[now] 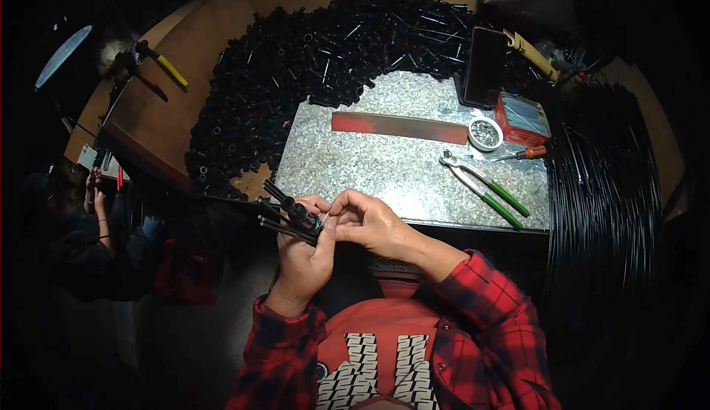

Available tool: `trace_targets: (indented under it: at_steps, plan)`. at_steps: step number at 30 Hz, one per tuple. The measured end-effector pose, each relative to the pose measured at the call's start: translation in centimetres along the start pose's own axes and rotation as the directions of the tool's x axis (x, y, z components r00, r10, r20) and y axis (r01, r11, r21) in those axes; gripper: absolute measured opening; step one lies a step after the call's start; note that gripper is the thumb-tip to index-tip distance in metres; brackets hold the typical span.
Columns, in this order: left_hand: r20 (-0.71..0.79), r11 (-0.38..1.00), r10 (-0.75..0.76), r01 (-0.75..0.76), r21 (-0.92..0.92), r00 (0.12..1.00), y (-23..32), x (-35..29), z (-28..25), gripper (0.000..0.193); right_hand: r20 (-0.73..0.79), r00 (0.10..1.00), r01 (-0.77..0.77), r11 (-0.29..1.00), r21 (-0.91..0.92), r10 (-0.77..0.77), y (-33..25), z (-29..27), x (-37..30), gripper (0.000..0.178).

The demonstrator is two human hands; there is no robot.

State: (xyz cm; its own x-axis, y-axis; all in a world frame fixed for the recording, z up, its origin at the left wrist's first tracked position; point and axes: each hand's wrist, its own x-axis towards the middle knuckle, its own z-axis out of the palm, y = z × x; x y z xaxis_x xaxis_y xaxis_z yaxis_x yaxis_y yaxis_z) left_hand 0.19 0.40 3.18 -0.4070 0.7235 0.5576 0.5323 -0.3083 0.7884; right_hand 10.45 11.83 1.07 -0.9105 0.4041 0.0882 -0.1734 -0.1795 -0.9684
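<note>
Black piece (pixel 297 216), tubular, was held tilted just off the near left edge of the slab, in front of the wearer's body. Several thin black rods (pixel 273 225) stuck out from it toward the upper left. Left hand (pixel 303 262) was wrapped round piece and rods, thumb toward the lower right end. Right hand (pixel 370 225) met it there, fingers drawn in narrow, thumb and forefinger pinching a thin pale strand (pixel 325 216) at that end. Fingers partly overlapped, fine detail too small to read.

Beyond the hands, a speckled slab (pixel 370 170) lay on the table (pixel 151 140). On the slab: a long red and dark bar (pixel 399 127) lying crosswise; a white bowl (pixel 485 148) of small shiny bits just beside its right end; green-handled pliers (pixel 509 198) nearer the wearer, jaws toward the bar; an orange-handled screwdriver (pixel 534 153) to the right.

Behind the bowl stood a red box (pixel 508 123) of thin grey pieces and a dark upright panel (pixel 484 68). A large heap (pixel 274 77) of black parts curved round the slab's left and far sides. Long black strips (pixel 603 188) hung at the right edge. Far left, another person's hands (pixel 99 197) showed, dim.
</note>
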Motion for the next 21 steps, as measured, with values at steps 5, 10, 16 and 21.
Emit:
trace_targets:
  at_steps: [5,10,16,21]
  plan:
    - [0.095,0.995,-0.066,0.073,-0.074,0.993,0.4,0.2,-0.4,0.025,0.061,0.998,0.015,0.992,-0.122,-0.008,0.9,-0.5,-0.3,0.019]
    - [0.061,0.979,-0.109,0.118,-0.166,0.992,0.5,0.1,-0.6,0.019,0.122,0.992,0.039,0.994,-0.107,-0.026,1.4,-0.1,-0.3,0.020]
    - [-0.010,0.993,-0.040,0.039,-0.109,0.999,0.3,-0.2,0.1,0.018,0.155,0.987,0.055,0.994,-0.098,-0.040,2.1,-0.3,-0.2,0.020]
    - [0.002,0.994,-0.019,0.019,-0.103,1.000,0.0,-0.1,0.8,0.019,0.113,0.994,0.003,0.997,-0.077,0.006,1.5,-1.1,-0.9,0.022]
